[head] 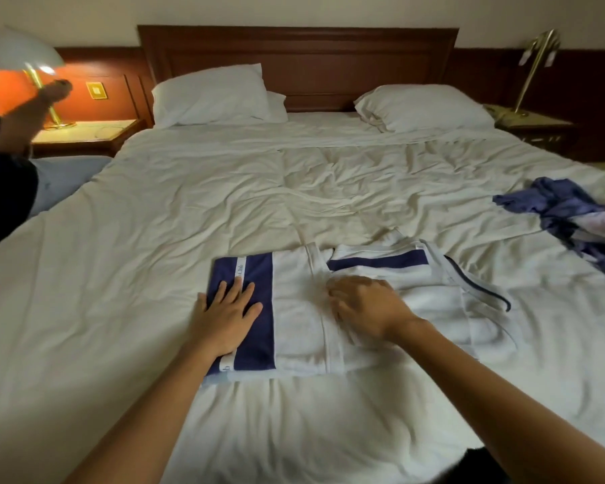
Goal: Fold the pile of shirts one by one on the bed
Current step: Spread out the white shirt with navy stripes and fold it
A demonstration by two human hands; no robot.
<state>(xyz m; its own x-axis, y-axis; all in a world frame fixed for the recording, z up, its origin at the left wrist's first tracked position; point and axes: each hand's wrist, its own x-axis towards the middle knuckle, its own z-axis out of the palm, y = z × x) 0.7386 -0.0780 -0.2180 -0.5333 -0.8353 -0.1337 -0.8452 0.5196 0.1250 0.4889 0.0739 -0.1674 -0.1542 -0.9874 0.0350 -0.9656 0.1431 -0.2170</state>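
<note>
On the bed [154, 239], your left hand [229, 314] presses flat on the half-folded shirt [301, 319] while your right hand [367, 309] pinches its middle fabric.

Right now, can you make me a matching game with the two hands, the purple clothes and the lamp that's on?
1 left hand
2 right hand
3 crumpled purple clothes
4 lit lamp

A far right side of the bed
B flat on the navy band of the shirt
C on the left bedside table
D curled on the white middle of the shirt

Pairs: 1-B, 2-D, 3-A, 4-C.
</note>
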